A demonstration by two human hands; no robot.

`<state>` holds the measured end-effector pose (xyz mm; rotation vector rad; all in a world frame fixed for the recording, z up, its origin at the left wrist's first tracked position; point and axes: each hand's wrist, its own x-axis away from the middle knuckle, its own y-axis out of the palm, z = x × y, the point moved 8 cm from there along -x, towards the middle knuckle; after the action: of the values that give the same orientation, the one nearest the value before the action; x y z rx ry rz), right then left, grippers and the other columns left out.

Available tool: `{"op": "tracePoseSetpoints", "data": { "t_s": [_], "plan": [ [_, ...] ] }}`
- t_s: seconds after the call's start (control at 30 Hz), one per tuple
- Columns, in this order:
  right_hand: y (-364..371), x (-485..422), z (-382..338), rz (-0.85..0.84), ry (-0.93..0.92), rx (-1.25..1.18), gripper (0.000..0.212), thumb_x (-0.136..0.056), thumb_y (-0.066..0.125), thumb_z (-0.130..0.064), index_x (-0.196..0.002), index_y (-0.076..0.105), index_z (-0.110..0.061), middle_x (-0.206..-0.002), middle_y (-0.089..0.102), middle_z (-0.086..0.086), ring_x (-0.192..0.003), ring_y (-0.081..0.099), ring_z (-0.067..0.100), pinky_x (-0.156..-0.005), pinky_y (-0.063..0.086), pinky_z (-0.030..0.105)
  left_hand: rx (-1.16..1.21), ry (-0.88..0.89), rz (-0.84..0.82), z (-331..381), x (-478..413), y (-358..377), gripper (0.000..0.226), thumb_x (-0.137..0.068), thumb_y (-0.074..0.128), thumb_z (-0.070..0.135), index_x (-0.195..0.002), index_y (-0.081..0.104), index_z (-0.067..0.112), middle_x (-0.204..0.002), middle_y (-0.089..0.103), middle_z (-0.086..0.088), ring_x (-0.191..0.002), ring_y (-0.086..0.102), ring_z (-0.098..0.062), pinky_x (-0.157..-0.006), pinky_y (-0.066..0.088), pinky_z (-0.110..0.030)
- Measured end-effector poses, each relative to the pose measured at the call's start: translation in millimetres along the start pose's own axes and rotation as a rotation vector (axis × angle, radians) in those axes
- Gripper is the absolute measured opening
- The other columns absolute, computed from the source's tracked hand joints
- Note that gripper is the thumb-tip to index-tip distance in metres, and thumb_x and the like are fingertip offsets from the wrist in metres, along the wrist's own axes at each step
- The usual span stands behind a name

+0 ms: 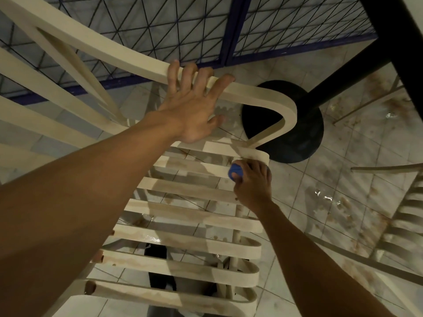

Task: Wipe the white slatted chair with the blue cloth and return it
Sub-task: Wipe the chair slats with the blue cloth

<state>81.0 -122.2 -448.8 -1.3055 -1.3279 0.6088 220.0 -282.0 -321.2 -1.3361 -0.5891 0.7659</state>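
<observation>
The white slatted chair [183, 216] fills the middle of the head view, seen from above, its seat slats running down toward me and its curved armrest bending round at the upper middle. My left hand [194, 106] lies over that armrest with the fingers hooked over its far edge. My right hand [251, 179] grips the bunched blue cloth [235, 171] and presses it against the right end of an upper seat slat. Only a small blue lump of the cloth shows between thumb and fingers.
A black round table base [297, 138] and its black post [357, 65] stand just beyond the chair on stained, wet floor tiles. A blue-framed wire mesh panel [229, 30] closes off the back. A second slatted chair [402, 225] stands at the right.
</observation>
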Motion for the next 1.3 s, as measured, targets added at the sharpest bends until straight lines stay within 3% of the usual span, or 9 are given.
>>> {"op": "tracePoseSetpoints", "data": {
  "t_s": [0.13, 0.23, 0.57, 0.73, 0.9, 1.07, 1.2, 1.3],
  "plan": [
    [-3.9, 0.3, 22.1, -0.043, 0.07, 0.017, 0.045, -0.097, 0.05, -0.031, -0.141, 0.041, -0.026, -0.144, 0.038, 0.007, -0.136, 0.028, 0.029, -0.118, 0.016, 0.046, -0.02, -0.013, -0.001, 2.1, -0.3, 0.8, 0.075, -0.09, 0.044, 0.063, -0.15, 0.01, 0.035, -0.143, 0.025, -0.012, -0.136, 0.015, -0.04, -0.113, -0.012, -0.059],
    [0.9, 0.0, 3.2, -0.06, 0.089, 0.051, 0.05, -0.096, 0.05, -0.025, -0.143, 0.035, -0.024, -0.147, 0.031, 0.01, -0.139, 0.022, 0.033, -0.118, 0.014, 0.054, -0.044, -0.016, -0.005, 4.0, -1.1, 2.0, 0.077, -0.089, 0.042, 0.065, -0.151, 0.01, 0.032, -0.143, 0.024, -0.014, -0.136, 0.016, -0.041, -0.113, -0.01, -0.061],
    [36.0, -8.7, -97.0, -0.047, -0.075, 0.092, 0.053, -0.089, 0.053, -0.019, -0.139, 0.038, -0.022, -0.14, 0.032, 0.013, -0.134, 0.023, 0.037, -0.117, 0.005, 0.058, -0.038, 0.004, 0.021, 0.4, 0.4, 3.5, 0.079, -0.087, 0.047, 0.065, -0.149, 0.012, 0.032, -0.141, 0.025, -0.011, -0.133, 0.018, -0.039, -0.112, -0.008, -0.061],
    [13.0, 1.5, -49.7, 0.031, -0.207, 0.042, 0.044, -0.098, 0.049, -0.029, -0.141, 0.044, -0.029, -0.14, 0.041, 0.006, -0.133, 0.031, 0.03, -0.117, 0.017, 0.05, -0.03, 0.022, 0.035, -0.4, 1.1, 1.7, 0.082, -0.083, 0.05, 0.066, -0.149, 0.014, 0.033, -0.139, 0.025, -0.009, -0.133, 0.018, -0.036, -0.113, -0.007, -0.059],
    [-3.6, 8.9, 37.3, -0.049, -0.047, -0.019, 0.046, -0.098, 0.052, -0.032, -0.142, 0.04, -0.029, -0.147, 0.037, 0.005, -0.136, 0.03, 0.028, -0.115, 0.028, 0.049, -0.025, 0.002, 0.027, 0.3, 2.7, 0.2, 0.078, -0.087, 0.048, 0.062, -0.151, 0.013, 0.034, -0.142, 0.025, -0.008, -0.137, 0.015, -0.036, -0.114, -0.011, -0.058],
    [-5.2, 6.9, 37.9, -0.047, 0.056, -0.13, 0.044, -0.096, 0.057, -0.026, -0.139, 0.045, -0.027, -0.144, 0.041, 0.003, -0.132, 0.033, 0.027, -0.111, 0.035, 0.049, 0.054, -0.004, 0.01, 0.7, 8.0, -8.7, 0.066, -0.097, 0.035, 0.057, -0.154, 0.015, 0.032, -0.147, 0.026, -0.006, -0.141, 0.013, -0.03, -0.115, -0.014, -0.052],
    [-13.5, 4.6, 20.3, 0.014, 0.004, -0.157, 0.043, -0.092, 0.064, -0.024, -0.134, 0.054, -0.025, -0.136, 0.052, 0.002, -0.129, 0.04, 0.025, -0.112, 0.035, 0.044, 0.128, -0.027, 0.012, -22.9, 16.3, -28.7, 0.057, -0.097, 0.025, 0.055, -0.149, 0.033, 0.031, -0.143, 0.038, -0.006, -0.136, 0.025, -0.03, -0.115, 0.004, -0.049],
    [-20.7, 2.6, -5.8, 0.066, -0.086, -0.233, 0.037, -0.089, 0.07, -0.024, -0.124, 0.058, -0.023, -0.125, 0.059, -0.001, -0.122, 0.047, 0.02, -0.105, 0.038, 0.036, 0.0, -0.087, 0.053, -71.4, 25.1, -49.9, 0.055, -0.098, 0.023, 0.054, -0.143, 0.044, 0.03, -0.137, 0.048, -0.008, -0.127, 0.035, -0.036, -0.109, 0.016, -0.052]
  ]
}}
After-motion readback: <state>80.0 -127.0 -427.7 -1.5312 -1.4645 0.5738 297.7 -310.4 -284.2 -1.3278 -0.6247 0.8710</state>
